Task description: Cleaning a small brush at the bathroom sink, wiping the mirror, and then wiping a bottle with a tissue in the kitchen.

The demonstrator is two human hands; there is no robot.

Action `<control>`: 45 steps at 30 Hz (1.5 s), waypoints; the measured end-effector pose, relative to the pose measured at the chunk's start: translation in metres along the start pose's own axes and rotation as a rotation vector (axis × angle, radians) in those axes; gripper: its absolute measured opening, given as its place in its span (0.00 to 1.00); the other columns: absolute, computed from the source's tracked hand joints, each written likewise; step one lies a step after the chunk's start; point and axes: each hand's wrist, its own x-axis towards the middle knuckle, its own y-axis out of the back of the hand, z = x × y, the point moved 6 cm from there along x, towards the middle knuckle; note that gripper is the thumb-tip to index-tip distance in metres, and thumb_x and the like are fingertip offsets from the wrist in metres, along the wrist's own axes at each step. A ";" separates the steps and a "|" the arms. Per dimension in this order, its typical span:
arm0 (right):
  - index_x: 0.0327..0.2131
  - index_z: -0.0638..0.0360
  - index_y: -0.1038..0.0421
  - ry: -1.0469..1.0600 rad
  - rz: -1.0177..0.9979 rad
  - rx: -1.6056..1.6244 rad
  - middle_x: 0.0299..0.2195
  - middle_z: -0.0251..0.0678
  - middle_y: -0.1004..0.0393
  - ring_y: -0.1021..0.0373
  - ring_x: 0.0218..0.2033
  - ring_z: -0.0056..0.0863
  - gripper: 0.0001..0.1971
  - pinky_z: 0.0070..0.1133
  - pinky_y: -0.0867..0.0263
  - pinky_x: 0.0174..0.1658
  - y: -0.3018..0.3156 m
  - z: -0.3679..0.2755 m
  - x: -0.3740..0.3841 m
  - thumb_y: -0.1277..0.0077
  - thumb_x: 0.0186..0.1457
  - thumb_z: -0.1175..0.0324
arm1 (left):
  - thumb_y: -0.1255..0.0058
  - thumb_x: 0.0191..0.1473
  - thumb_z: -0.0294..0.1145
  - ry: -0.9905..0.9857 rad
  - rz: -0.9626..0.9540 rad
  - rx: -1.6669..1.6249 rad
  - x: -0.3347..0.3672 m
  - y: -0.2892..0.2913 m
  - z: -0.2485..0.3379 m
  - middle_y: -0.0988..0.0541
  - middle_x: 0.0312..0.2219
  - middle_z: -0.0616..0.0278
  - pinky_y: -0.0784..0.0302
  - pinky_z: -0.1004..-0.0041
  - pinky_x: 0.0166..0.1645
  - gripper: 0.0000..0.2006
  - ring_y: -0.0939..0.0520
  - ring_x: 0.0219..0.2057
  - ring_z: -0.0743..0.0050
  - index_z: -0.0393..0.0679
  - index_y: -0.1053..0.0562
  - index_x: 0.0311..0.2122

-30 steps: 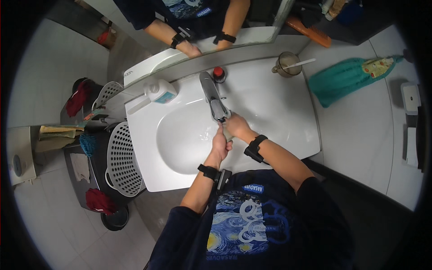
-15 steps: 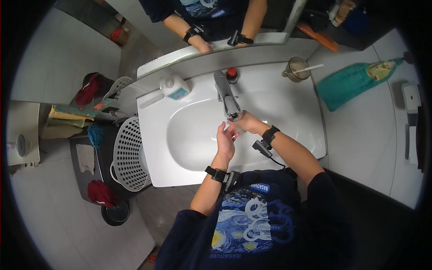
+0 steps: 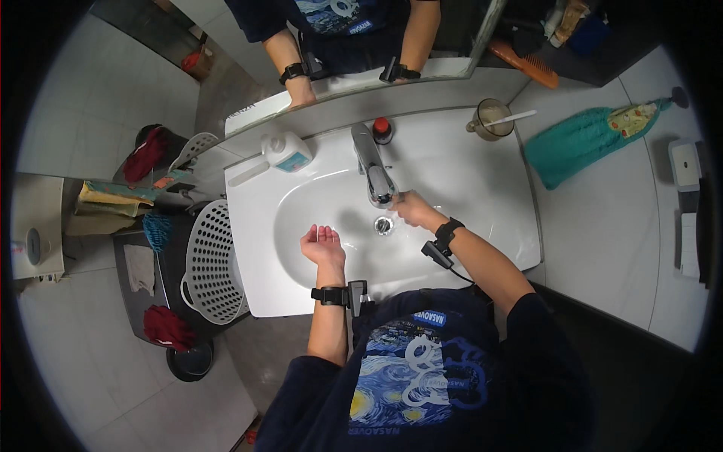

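My left hand is over the left part of the white sink basin, palm up. Its fingers are loosely curled but apart from the palm, and nothing shows in them. My right hand is at the spout end of the chrome faucet, beside its tip. The right fingers are bent inward, and the spout partly hides what they touch or hold. Below the spout, the round metal drain shows in the basin.
A white pump bottle stands on the back-left rim, a small red-capped bottle behind the faucet. At the back right is a brownish cup with a white-handled brush. A perforated laundry basket adjoins the left edge; a teal towel hangs right.
My left hand has moved left and toward me, away from my right hand and the faucet. My right hand has stayed at the spout. The drain has come into sight.
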 end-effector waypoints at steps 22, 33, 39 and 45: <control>0.40 0.55 0.31 0.467 0.476 -0.497 0.37 0.46 0.27 0.30 0.39 0.44 0.20 0.30 0.35 0.42 0.059 -0.069 0.007 0.43 0.44 0.56 | 0.59 0.50 0.34 0.295 -0.418 0.041 -0.030 -0.035 -0.031 0.28 0.23 0.68 0.28 0.71 0.36 0.09 0.27 0.27 0.73 0.46 0.30 0.36; 0.41 0.54 0.32 0.615 0.390 -0.531 0.38 0.44 0.27 0.30 0.40 0.43 0.18 0.30 0.35 0.42 0.054 -0.072 0.029 0.44 0.47 0.60 | 0.61 0.50 0.31 0.480 -0.309 -0.053 -0.025 -0.010 -0.045 0.26 0.21 0.70 0.27 0.73 0.37 0.08 0.25 0.26 0.74 0.46 0.28 0.31; 0.47 0.53 0.36 0.554 0.487 -0.636 0.42 0.43 0.30 0.32 0.44 0.41 0.27 0.29 0.37 0.46 0.091 -0.097 0.039 0.40 0.42 0.61 | 0.60 0.49 0.30 0.507 -0.342 -0.077 -0.019 -0.012 -0.048 0.26 0.20 0.68 0.27 0.73 0.37 0.08 0.25 0.25 0.74 0.46 0.28 0.31; 0.48 0.52 0.33 0.649 0.583 -0.732 0.47 0.44 0.32 0.34 0.47 0.41 0.28 0.29 0.37 0.48 0.070 -0.128 0.058 0.39 0.40 0.60 | 0.59 0.48 0.30 0.530 -0.325 -0.011 -0.027 -0.007 -0.049 0.27 0.19 0.69 0.27 0.74 0.36 0.08 0.25 0.25 0.74 0.45 0.28 0.32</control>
